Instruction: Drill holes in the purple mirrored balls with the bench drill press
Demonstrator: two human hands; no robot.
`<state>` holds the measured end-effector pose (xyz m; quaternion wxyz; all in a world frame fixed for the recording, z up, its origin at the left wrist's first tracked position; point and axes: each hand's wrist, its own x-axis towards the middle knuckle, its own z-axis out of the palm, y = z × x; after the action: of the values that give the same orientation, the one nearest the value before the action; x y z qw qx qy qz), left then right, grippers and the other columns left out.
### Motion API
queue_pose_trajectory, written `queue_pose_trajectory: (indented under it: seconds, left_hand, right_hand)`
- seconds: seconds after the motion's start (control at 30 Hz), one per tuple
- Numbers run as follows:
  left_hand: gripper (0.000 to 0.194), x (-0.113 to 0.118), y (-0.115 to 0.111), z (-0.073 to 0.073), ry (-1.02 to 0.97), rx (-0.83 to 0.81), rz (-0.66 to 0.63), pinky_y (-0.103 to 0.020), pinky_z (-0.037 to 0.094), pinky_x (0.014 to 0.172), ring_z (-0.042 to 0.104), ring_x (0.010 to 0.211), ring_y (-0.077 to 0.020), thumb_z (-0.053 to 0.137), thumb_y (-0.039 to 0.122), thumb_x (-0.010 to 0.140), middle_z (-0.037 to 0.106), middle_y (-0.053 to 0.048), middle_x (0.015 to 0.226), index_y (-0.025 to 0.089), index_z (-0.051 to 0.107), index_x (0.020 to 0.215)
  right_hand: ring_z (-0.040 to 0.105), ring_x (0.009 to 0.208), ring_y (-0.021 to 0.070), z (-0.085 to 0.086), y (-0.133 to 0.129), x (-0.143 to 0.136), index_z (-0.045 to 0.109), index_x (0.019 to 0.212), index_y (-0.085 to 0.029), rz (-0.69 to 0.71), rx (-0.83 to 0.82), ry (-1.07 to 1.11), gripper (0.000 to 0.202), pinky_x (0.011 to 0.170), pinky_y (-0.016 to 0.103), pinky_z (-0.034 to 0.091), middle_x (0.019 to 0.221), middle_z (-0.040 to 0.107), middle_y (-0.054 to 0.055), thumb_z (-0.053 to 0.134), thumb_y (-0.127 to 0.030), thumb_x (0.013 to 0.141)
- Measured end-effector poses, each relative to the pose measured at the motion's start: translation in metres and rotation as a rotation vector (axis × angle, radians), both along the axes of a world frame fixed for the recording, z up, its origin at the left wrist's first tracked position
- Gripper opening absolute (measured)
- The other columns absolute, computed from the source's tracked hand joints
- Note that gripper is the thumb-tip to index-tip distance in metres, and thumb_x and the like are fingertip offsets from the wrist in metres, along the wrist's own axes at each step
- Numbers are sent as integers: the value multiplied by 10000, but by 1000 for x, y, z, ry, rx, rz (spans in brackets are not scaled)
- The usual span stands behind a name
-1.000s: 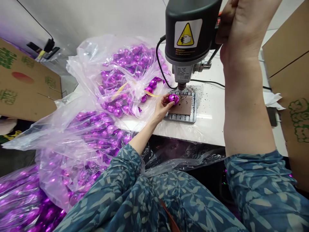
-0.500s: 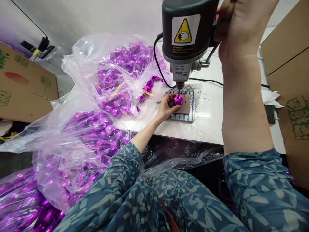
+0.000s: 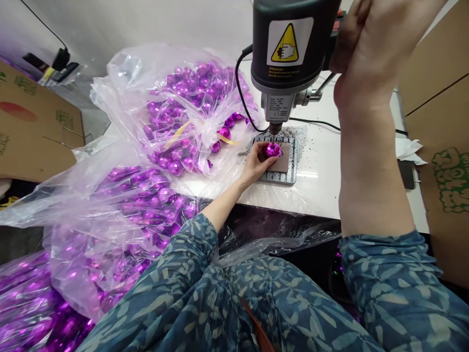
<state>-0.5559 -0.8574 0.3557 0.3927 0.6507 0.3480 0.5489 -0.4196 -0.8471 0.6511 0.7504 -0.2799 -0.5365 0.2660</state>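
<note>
My left hand (image 3: pixel 255 163) pinches a shiny purple faceted ball (image 3: pixel 273 150) between thumb and fingers. The ball rests on a brown board (image 3: pixel 281 165) over the slotted metal base (image 3: pixel 292 173) of a small drill press (image 3: pixel 284 54). Straight above it is the drill chuck (image 3: pixel 274 128) with a thin bit; whether the tip touches the ball is hard to make out. High on the right, my right hand (image 3: pixel 361 41) is closed around the end of the press's feed lever (image 3: pixel 325 84), its grip mostly hidden by the fingers.
Clear plastic bags (image 3: pixel 126 80) full of purple balls cover the left side and spill below the table edge. Dark shavings lie around the base on the white table (image 3: pixel 322 190). A black cable (image 3: pixel 240 93) hangs beside the press. Cardboard boxes (image 3: pixel 436 112) stand on both sides.
The view has shifted slightly, so the drill head and my right arm appear a little further right. My left hand still holds the ball under the bit.
</note>
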Motion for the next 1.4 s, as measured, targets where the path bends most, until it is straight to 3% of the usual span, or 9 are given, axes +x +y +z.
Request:
queue_pose_trajectory:
  seconds: [0.07, 0.13, 0.23, 0.43, 0.63, 0.8, 1.0, 1.23, 1.4]
  left_hand:
    - [657, 0, -1, 0, 7, -3, 0, -494, 543, 1173, 700, 1267, -290, 857, 629, 888, 706, -111, 1305, 240, 565, 1329]
    - [643, 1, -1, -1, -1, -2, -9, -494, 536, 1180, 695, 1270, -288, 857, 613, 892, 699, -110, 1309, 242, 566, 1330]
    - [627, 3, 0, -2, -29, -9, -10, -490, 544, 1175, 699, 1255, -278, 869, 580, 891, 698, -109, 1305, 237, 569, 1321]
    - [629, 3, 0, 1, -17, -34, 7, -472, 551, 1167, 705, 1247, -269, 902, 560, 871, 708, -98, 1291, 239, 582, 1306]
    - [635, 3, -4, 6, -18, -45, 8, -483, 558, 1168, 708, 1256, -274, 900, 594, 865, 711, -103, 1308, 245, 581, 1289]
    - [650, 3, -2, 3, -36, -42, 6, -492, 558, 1172, 712, 1249, -271, 905, 598, 858, 712, -101, 1300, 240, 576, 1290]
    - [649, 3, 0, 1, -29, -38, -1, -481, 555, 1174, 708, 1262, -274, 893, 606, 867, 706, -105, 1309, 239, 576, 1299]
    - [682, 4, 0, 0, -55, -29, 9, -494, 553, 1172, 708, 1254, -281, 893, 652, 841, 705, -106, 1290, 240, 587, 1290]
    - [674, 4, -3, 3, -45, -17, 19, -492, 553, 1177, 711, 1252, -280, 896, 646, 839, 712, -108, 1290, 241, 591, 1284]
  right_hand:
    - [201, 385, -14, -13, -13, -4, 123, 624, -220, -74, 139, 28, 594, 474, 249, 91, 549, 54, -49, 556, -179, 1028]
    - [257, 388, -3, -28, -23, -6, 132, 612, -205, -94, 319, -21, 692, 494, 265, 95, 503, 115, -57, 699, -457, 918]
    - [204, 388, -1, -48, -35, -9, 175, 562, -194, -199, 475, -16, 757, 486, 286, 136, 437, 205, -59, 653, -721, 821]
    - [208, 411, -13, -68, -50, -15, 210, 533, -139, -248, 514, 7, 758, 507, 264, 128, 438, 249, -47, 679, -576, 939]
    - [201, 396, 9, -84, -47, -10, 150, 535, -170, -269, 492, 12, 827, 508, 295, 74, 432, 170, -41, 691, -660, 922]
    - [144, 426, 31, -103, -37, 0, 89, 576, -212, -387, 456, -42, 848, 495, 318, 108, 455, 96, -35, 625, -759, 940]
    - [192, 409, 48, -123, -33, 11, 87, 559, -163, -357, 517, -165, 805, 460, 309, 162, 446, 91, -11, 591, -599, 1010]
    - [187, 401, 56, -129, -25, 16, 60, 498, -166, -440, 462, -248, 881, 466, 330, 184, 413, 81, 10, 477, -764, 992]
    - [203, 385, 40, -142, -17, 23, 116, 483, -155, -313, 617, -244, 865, 466, 303, 187, 417, 96, -13, 570, -689, 990]
